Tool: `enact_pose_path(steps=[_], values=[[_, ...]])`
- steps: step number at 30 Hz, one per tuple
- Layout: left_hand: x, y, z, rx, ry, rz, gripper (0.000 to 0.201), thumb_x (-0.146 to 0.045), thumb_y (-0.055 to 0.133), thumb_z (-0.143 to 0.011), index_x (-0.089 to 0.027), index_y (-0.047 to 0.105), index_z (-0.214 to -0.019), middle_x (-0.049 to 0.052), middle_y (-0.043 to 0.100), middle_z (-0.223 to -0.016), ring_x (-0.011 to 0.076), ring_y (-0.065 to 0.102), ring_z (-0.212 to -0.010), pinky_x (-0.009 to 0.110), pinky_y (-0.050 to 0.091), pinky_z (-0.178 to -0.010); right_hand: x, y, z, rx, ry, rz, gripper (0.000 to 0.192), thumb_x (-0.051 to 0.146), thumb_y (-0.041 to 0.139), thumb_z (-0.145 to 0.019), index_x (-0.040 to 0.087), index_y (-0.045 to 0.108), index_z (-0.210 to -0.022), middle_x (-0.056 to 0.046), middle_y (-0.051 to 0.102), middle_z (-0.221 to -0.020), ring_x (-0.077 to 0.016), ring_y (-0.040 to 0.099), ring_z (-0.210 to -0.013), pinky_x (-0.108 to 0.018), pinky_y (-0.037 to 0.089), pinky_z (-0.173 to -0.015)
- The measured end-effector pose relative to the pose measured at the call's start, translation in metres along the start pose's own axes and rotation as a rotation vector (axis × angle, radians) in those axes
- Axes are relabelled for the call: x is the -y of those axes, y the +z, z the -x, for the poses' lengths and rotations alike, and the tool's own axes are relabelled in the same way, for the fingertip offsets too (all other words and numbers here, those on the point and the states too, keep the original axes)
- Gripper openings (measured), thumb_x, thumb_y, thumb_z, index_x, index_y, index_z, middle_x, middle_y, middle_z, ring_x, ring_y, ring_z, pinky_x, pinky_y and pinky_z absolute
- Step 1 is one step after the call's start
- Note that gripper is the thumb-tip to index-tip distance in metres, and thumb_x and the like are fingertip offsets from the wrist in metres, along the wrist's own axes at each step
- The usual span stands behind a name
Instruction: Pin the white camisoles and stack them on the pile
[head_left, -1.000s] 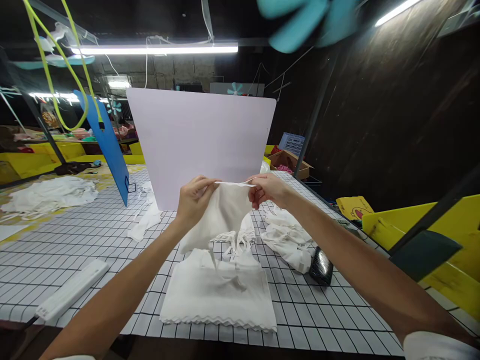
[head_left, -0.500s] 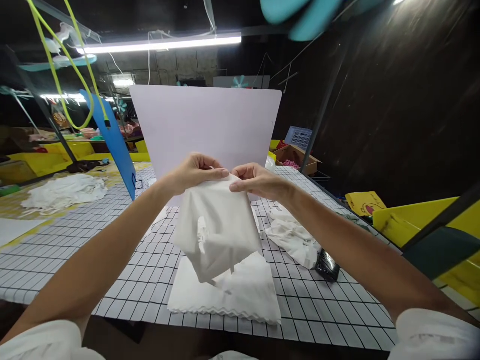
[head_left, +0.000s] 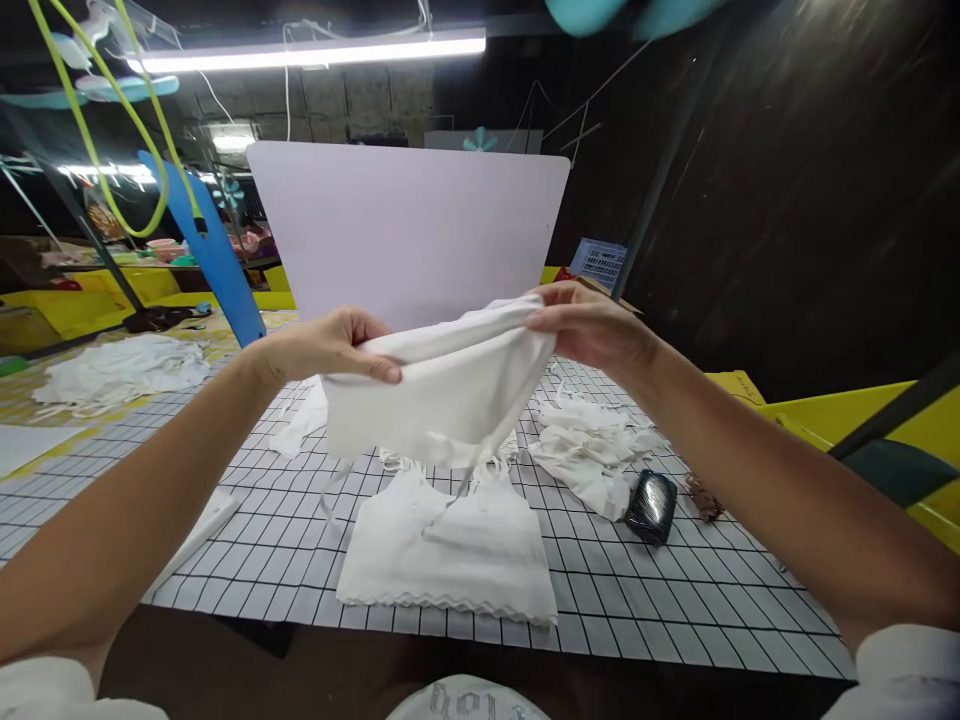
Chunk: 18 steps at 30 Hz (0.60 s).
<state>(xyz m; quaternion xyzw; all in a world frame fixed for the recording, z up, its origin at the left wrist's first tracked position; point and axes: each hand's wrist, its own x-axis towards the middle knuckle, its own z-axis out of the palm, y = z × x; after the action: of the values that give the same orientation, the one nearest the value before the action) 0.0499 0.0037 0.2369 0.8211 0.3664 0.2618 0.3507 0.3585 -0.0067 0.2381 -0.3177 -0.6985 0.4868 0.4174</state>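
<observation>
We note one upright pale lilac board [head_left: 409, 230] far behind, one glossy black oval object [head_left: 651, 506] at right, and one loose white heap [head_left: 589, 455] beside it. One flat white scalloped-hem garment [head_left: 450, 555] lies on the black-gridded white table [head_left: 675, 590], directly below. One soft white cloth garment [head_left: 435, 385], creased, straps dangling, hangs above it, pinched closed by left hand [head_left: 326, 345] and right hand [head_left: 589, 325].
</observation>
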Motion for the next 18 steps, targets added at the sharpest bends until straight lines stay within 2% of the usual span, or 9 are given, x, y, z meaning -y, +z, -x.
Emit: enact_pose_path(steps=[3, 5, 7, 10, 14, 16, 18], values=[[0.022, -0.003, 0.011, 0.125, -0.047, 0.035, 0.022, -0.041, 0.089, -0.058, -0.024, 0.080, -0.067, 0.007, 0.073, -0.063, 0.0236, 0.068, -0.054, 0.028, 0.052, -0.041, 0.010, -0.012, 0.007, -0.203, -0.067, -0.002, 0.013, 0.020, 0.075, -0.078, 0.019, 0.067, -0.067, 0.002, 0.063, -0.065, -0.0107, 0.060, -0.059, -0.022, 0.049, -0.054], [0.031, -0.006, 0.017, 0.130, -0.080, 0.087, 0.023, -0.042, 0.089, -0.058, -0.023, 0.079, -0.067, 0.008, 0.074, -0.066, 0.0242, 0.069, -0.055, 0.029, 0.054, -0.044, 0.016, -0.020, 0.011, -0.230, -0.084, 0.022, 0.016, 0.024, 0.080, -0.075, 0.020, 0.067, -0.067, 0.002, 0.063, -0.066, -0.0111, 0.060, -0.059, -0.022, 0.048, -0.051], [0.035, -0.009, 0.022, 0.093, -0.110, 0.139, 0.026, -0.044, 0.089, -0.056, -0.023, 0.079, -0.066, 0.009, 0.074, -0.068, 0.0241, 0.068, -0.054, 0.030, 0.053, -0.044, 0.021, -0.027, 0.015, -0.186, -0.057, 0.066, 0.022, 0.029, 0.087, -0.067, 0.020, 0.067, -0.067, 0.003, 0.063, -0.066, -0.0101, 0.059, -0.057, -0.021, 0.045, -0.048], [0.036, -0.016, 0.026, 0.022, -0.106, 0.165, 0.030, -0.049, 0.088, -0.058, -0.022, 0.079, -0.067, 0.009, 0.073, -0.067, 0.0224, 0.065, -0.052, 0.029, 0.051, -0.042, 0.025, -0.038, 0.020, -0.130, 0.001, 0.145, 0.027, 0.033, 0.090, -0.063, 0.019, 0.068, -0.066, 0.004, 0.063, -0.063, -0.0077, 0.057, -0.055, -0.021, 0.041, -0.049], [0.039, -0.029, 0.025, -0.105, -0.070, 0.094, 0.036, -0.055, 0.086, -0.059, -0.021, 0.077, -0.065, 0.008, 0.071, -0.063, 0.0214, 0.065, -0.053, 0.029, 0.053, -0.044, 0.018, -0.058, 0.023, -0.162, -0.039, 0.203, 0.027, 0.039, 0.086, -0.069, 0.018, 0.070, -0.066, 0.003, 0.066, -0.067, -0.0077, 0.059, -0.063, -0.025, 0.043, -0.058], [0.042, -0.035, 0.018, -0.203, -0.061, 0.032, 0.034, -0.053, 0.087, -0.059, -0.022, 0.076, -0.065, 0.007, 0.070, -0.064, 0.0225, 0.067, -0.059, 0.030, 0.055, -0.049, 0.009, -0.068, 0.018, -0.120, -0.061, 0.280, 0.029, 0.042, 0.088, -0.064, 0.018, 0.072, -0.066, 0.002, 0.067, -0.070, -0.0094, 0.060, -0.067, -0.025, 0.045, -0.060], [0.043, -0.041, 0.005, -0.394, -0.019, -0.010, 0.028, -0.044, 0.089, -0.059, -0.022, 0.073, -0.064, 0.005, 0.068, -0.062, 0.0234, 0.069, -0.067, 0.030, 0.057, -0.057, -0.001, -0.080, 0.006, -0.078, -0.058, 0.427, 0.028, 0.041, 0.089, -0.063, 0.018, 0.073, -0.067, 0.001, 0.066, -0.068, -0.0095, 0.057, -0.066, -0.024, 0.044, -0.058]])
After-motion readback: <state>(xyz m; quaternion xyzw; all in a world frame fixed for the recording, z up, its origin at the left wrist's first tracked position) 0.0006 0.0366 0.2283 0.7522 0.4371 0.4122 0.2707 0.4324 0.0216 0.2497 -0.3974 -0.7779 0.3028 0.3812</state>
